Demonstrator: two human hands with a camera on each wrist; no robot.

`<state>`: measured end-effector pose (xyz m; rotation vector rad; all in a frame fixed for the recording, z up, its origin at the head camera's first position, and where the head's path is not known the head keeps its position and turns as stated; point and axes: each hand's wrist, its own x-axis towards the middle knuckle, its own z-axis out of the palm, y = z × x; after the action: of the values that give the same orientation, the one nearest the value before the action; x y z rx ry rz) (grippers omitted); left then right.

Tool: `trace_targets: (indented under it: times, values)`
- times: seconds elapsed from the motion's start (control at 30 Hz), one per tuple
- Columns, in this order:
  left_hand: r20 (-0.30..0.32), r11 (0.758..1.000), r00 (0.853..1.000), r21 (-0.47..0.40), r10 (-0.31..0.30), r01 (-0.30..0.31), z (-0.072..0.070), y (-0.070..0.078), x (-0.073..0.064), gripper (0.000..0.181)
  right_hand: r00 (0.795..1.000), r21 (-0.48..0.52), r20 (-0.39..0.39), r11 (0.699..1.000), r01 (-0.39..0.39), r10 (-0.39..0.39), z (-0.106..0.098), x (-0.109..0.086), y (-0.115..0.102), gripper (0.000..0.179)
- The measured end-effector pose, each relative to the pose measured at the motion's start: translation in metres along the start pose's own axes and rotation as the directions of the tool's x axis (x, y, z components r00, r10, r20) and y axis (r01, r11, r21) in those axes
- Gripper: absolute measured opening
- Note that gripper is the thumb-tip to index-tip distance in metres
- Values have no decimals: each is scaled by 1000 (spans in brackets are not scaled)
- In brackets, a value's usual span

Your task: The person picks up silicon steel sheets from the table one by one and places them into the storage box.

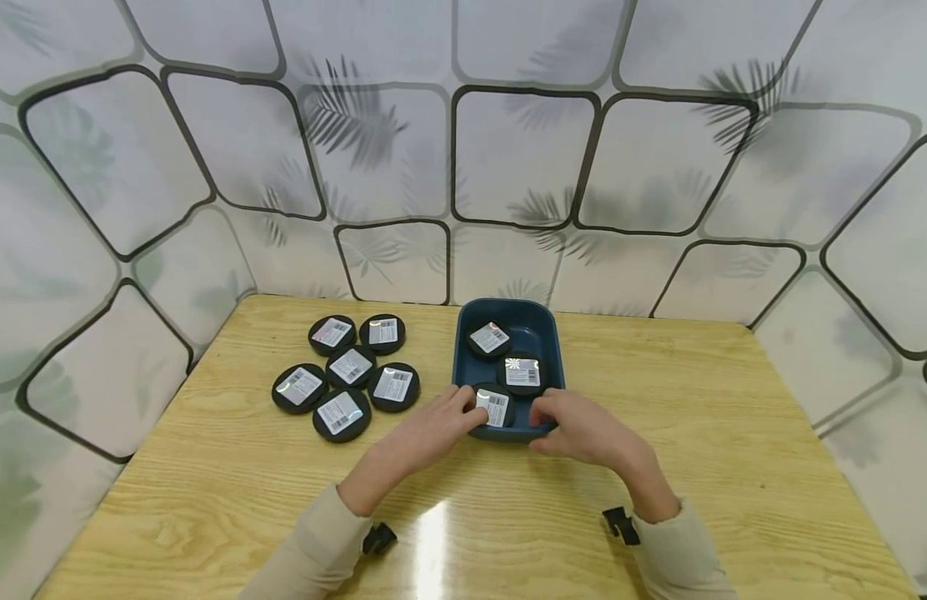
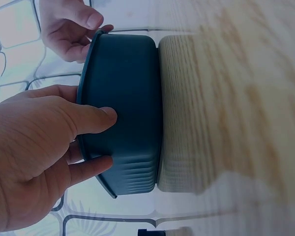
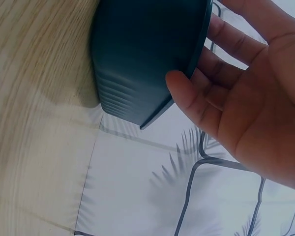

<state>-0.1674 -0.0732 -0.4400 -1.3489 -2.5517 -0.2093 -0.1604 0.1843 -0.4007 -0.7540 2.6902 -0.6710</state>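
Two pale sleeves (image 1: 328, 533) reach forward from the bottom edge, each with a black clip (image 1: 621, 526) at the cuff. Beyond them, both hands meet a dark blue tub (image 1: 537, 329) that sits on a wooden table (image 1: 696, 400), a little right of the middle.

The left hand (image 1: 433, 425) grips the tub's near left corner, thumb against the outside wall and some fingers over the rim. The right hand (image 1: 591, 429) curls round the near right corner, its little finger on the outside wall and other fingers bent over the rim. The hands are apart from each other. Whether the left fingertips also touch the nearest disc (image 1: 493, 407) is hard to tell.

Holding the tub well calls, I would judge, for equal pressure at both corners, the rim kept level, and fingers kept off the discs, which could slide on the smooth floor.

The tub's long axis runs front to back, away from the person, with a short end facing them. Inside, besides the nearest disc, lie a middle disc (image 1: 522, 373) and a far disc (image 1: 489, 339), labels up. Being round, they have no long axis; their labels sit at differing angles. Left of the tub, six black discs (image 1: 351, 367) lie clustered, labels up.
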Motion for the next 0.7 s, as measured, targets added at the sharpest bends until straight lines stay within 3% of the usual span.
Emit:
trace_targets:
  times: [0.37,0.7]
  values:
    - [3,1000,1000,0,4,-4,0,0,1,17,1000,-30,3,999,-29,29,5,1,-1,20]
    - [-24,1000,1000,0,9,-9,2,-1,0,18,991,-111,-107,991,73,-85,16,-3,5,21]
